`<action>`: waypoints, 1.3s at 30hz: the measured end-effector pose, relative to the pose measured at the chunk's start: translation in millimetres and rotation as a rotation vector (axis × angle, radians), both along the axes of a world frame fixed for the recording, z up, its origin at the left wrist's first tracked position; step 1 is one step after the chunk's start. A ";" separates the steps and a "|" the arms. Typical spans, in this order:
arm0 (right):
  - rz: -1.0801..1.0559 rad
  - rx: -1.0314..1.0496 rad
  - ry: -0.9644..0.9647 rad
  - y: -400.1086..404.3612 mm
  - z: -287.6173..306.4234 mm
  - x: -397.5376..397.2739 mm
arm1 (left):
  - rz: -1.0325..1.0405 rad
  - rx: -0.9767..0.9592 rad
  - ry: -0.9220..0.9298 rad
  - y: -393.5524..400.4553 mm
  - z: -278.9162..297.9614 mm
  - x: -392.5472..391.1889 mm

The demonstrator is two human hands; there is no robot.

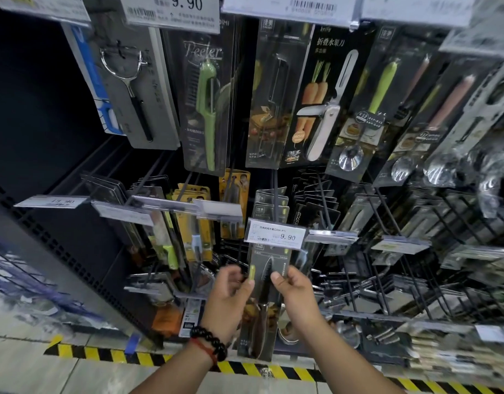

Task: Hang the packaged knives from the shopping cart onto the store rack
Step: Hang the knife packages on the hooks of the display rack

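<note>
A packaged knife point(263, 302), on a dark card with a serrated blade and a dark handle, hangs upright in front of the store rack point(324, 206), just under a 9.90 price tag point(275, 234). My left hand point(230, 300) grips the pack's left edge, thumb on its front. My right hand point(294, 291) grips the right edge, thumb on the front near the blade. The pack's top is tucked behind the price tag, so its hang hole and the peg are hidden. The shopping cart is out of view.
Long black pegs point(276, 189) carry more packaged knives, peelers point(206, 109) and spoons point(351, 157) above and to both sides. Yellow-carded packs point(194, 223) hang to the left. A yellow-black hazard stripe point(125, 355) marks the floor at the rack's base.
</note>
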State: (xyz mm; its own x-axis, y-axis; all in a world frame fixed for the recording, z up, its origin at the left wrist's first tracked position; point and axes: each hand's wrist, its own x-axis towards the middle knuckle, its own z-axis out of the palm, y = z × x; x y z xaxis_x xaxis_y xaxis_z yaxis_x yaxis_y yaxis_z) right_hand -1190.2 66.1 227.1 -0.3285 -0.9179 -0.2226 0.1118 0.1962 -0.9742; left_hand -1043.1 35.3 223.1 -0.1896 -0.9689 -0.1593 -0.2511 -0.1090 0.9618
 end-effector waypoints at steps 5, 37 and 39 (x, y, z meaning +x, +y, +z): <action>-0.027 0.003 0.009 -8.6 7.3 -5.2 | 0.145 -0.695 -0.314 -24.6 52.2 24.1; -0.081 0.035 0.091 -27.6 20.3 -0.1 | 0.232 -1.094 -0.881 -85.4 72.8 23.8; -0.069 0.024 0.088 -26.4 20.2 1.5 | 0.235 -1.104 -0.875 -85.5 72.5 24.0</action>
